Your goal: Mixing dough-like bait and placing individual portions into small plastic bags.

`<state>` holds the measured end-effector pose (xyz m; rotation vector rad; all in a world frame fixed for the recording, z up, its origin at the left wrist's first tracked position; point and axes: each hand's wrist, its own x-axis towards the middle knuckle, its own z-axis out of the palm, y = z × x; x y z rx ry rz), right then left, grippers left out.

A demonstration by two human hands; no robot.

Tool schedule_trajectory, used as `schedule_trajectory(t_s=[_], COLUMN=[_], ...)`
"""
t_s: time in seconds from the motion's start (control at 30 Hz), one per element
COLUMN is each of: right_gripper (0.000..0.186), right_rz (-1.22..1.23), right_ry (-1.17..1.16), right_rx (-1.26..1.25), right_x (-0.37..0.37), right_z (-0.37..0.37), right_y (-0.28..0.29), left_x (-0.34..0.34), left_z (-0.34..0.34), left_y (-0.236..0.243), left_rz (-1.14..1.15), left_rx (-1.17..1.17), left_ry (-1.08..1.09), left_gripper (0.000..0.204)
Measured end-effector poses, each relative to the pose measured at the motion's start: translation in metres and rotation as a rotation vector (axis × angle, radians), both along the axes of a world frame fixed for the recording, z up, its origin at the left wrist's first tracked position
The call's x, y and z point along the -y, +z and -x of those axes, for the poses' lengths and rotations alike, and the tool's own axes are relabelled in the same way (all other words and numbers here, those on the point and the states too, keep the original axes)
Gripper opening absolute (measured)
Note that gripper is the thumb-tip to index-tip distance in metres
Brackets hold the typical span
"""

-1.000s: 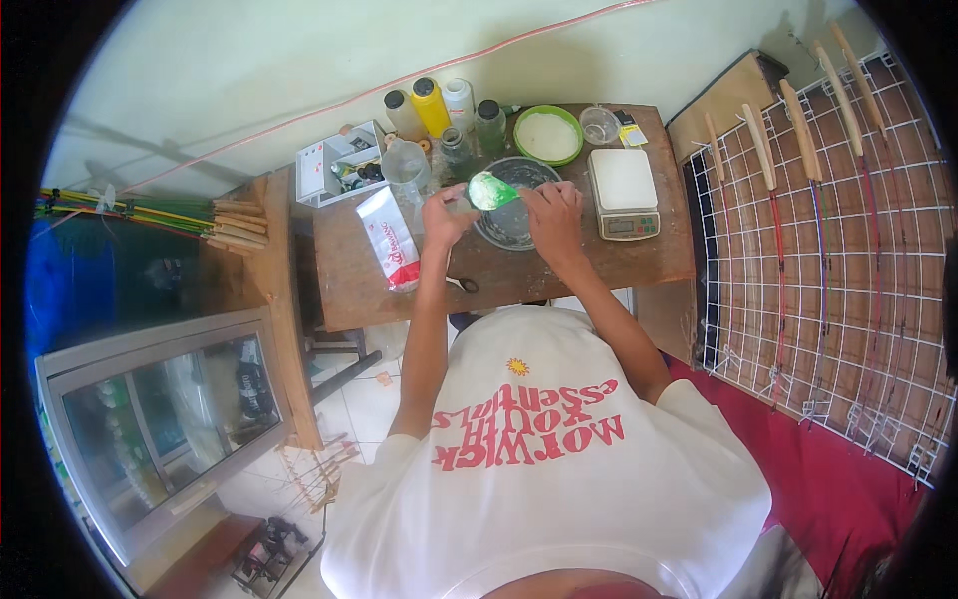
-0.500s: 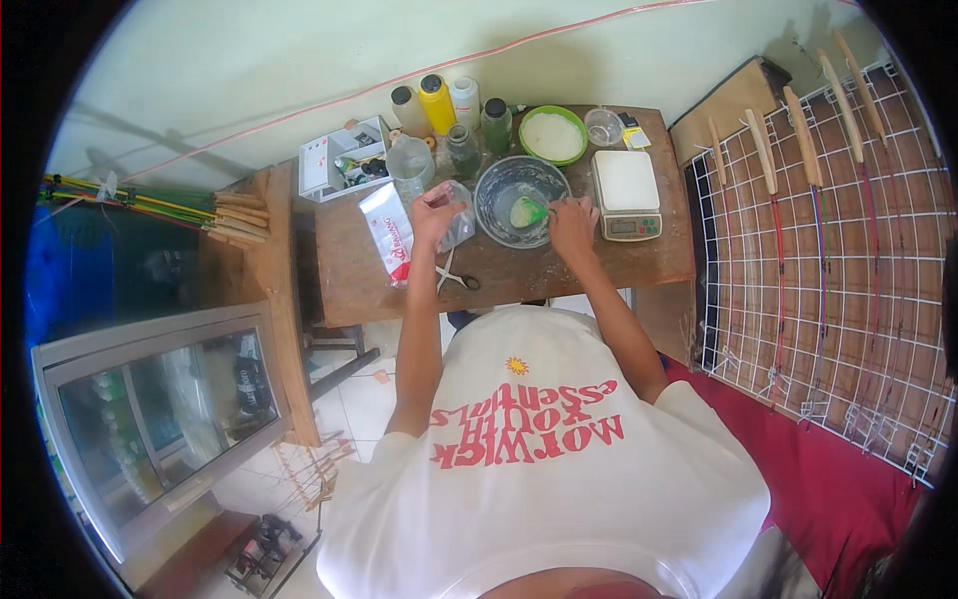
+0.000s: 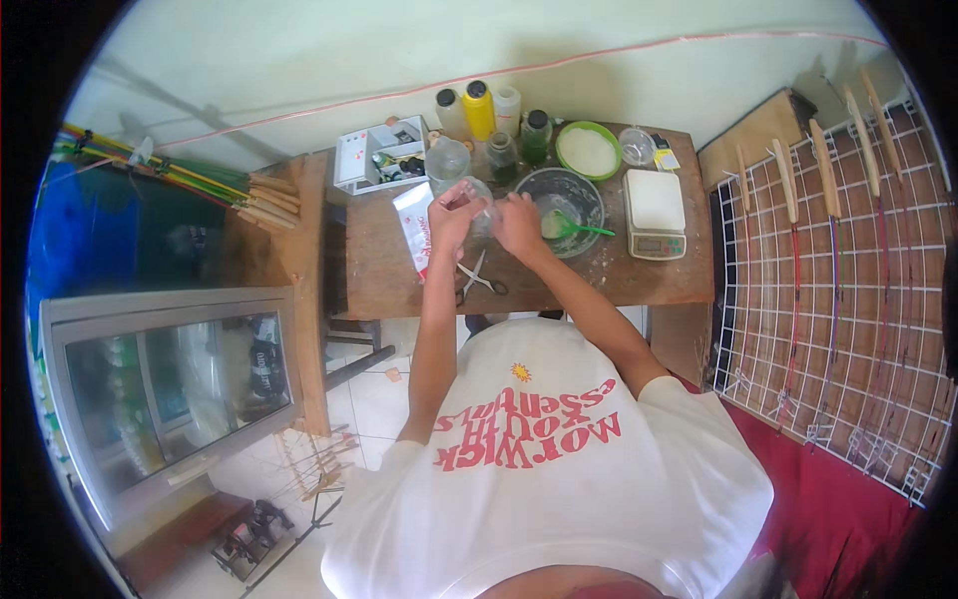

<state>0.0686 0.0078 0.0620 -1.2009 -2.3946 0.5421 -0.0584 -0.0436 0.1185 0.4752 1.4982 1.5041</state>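
Observation:
My left hand pinches a clear plastic bag above the table, left of the grey mixing bowl. My right hand is at the bag's other side, its fingers closed on the edge, though the fingertips are partly hidden. In the bowl a green spoon rests with pale powder at its head, its handle lying over the right rim. A white and red packet lies beside my left wrist. Open scissors lie near the table's front edge, between my forearms.
Behind stand a yellow bottle, several jars and a green bowl of white powder. A kitchen scale is at right, and a white divided box at left. A wire grid with wooden-handled rods borders the right side.
My right hand has let go of the green spoon and moved left to the plastic bag. The spoon now lies in the bowl. The whole view has shifted slightly.

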Motion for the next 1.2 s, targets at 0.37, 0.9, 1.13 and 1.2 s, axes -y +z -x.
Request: schedule_trajectory(t_s=[0.37,0.9,1.13,1.2], right_gripper=[0.046,0.045,0.048,0.052], right_rz=[1.145,1.474,1.416,1.376], right_ry=[0.099,0.089,0.085,0.064], right_rx=[-0.912,-1.309,-1.312,-1.118], right_x=[-0.048,-0.076,-0.076,-0.072], right_z=[-0.009,-0.027,-0.028,-0.026], right_y=[0.078,0.101,0.104,0.110], left_x=[0.019,-0.009,-0.008,-0.006], left_z=[0.046,0.036,0.031,0.031], left_y=[0.018,0.035,0.035,0.032], left_rz=[-0.067,-0.108,-0.160,-0.167], left_rx=[-0.459,0.063,0.106,0.105], left_ry=[-0.212,-0.666,-0.663,-0.628], left_gripper=[0.112,0.031,0.033,0.034])
